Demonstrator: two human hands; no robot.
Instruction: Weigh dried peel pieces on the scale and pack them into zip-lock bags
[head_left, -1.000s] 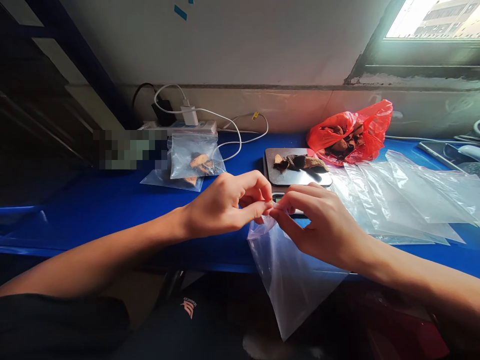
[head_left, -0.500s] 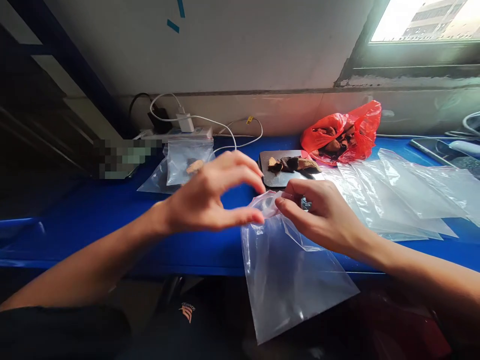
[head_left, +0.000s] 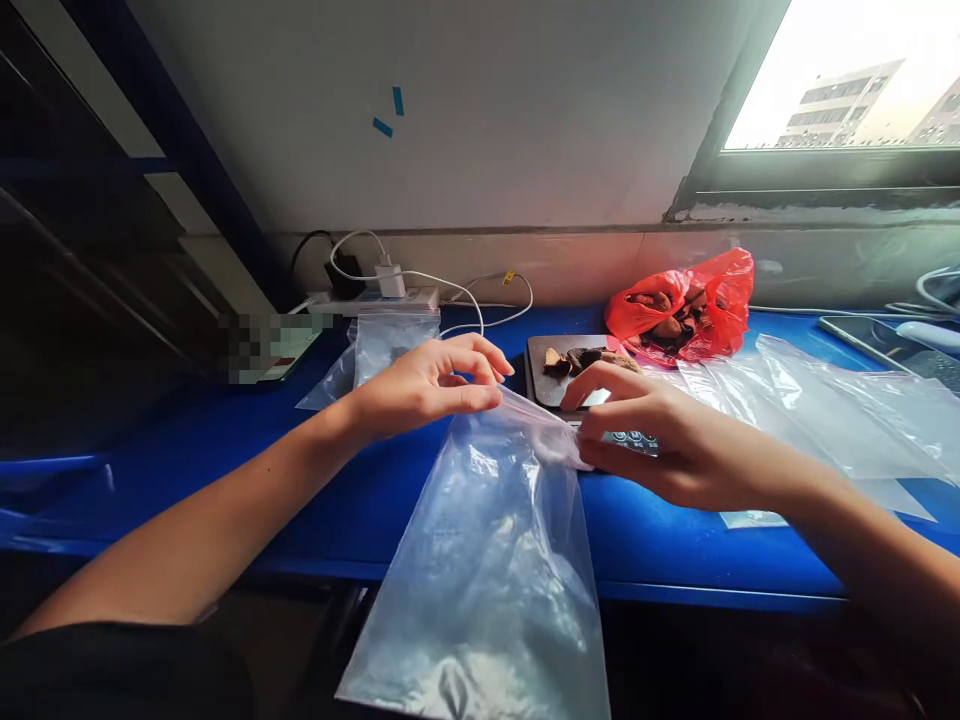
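Note:
A clear zip-lock plastic bag [head_left: 502, 560] hangs down over the desk's front edge, its mouth toward the back. My left hand [head_left: 439, 375] pinches the left end of that mouth between thumb and fingers. At the right end, my right hand [head_left: 652, 425] has its lower fingers closed on the bag, while the forefinger is raised and curved. The bag shows nothing inside. Just behind the hands stands a kitchen scale [head_left: 544, 385] with dried brown pieces [head_left: 585, 360] on its plate. My right hand partly covers the scale's buttons.
A red plastic bag [head_left: 686, 310] of brown pieces leans behind the scale. Flat clear bags [head_left: 847, 410] lie overlapping at right, beside a phone [head_left: 877, 345]. More clear bags [head_left: 394, 340] lie at left, near a power strip [head_left: 420, 298] and a white cable [head_left: 457, 280].
My left hand has closed on the bag's mouth, where before its fingers were spread. The mouth is now stretched between both hands, and the bag has swung left. The view has tilted up.

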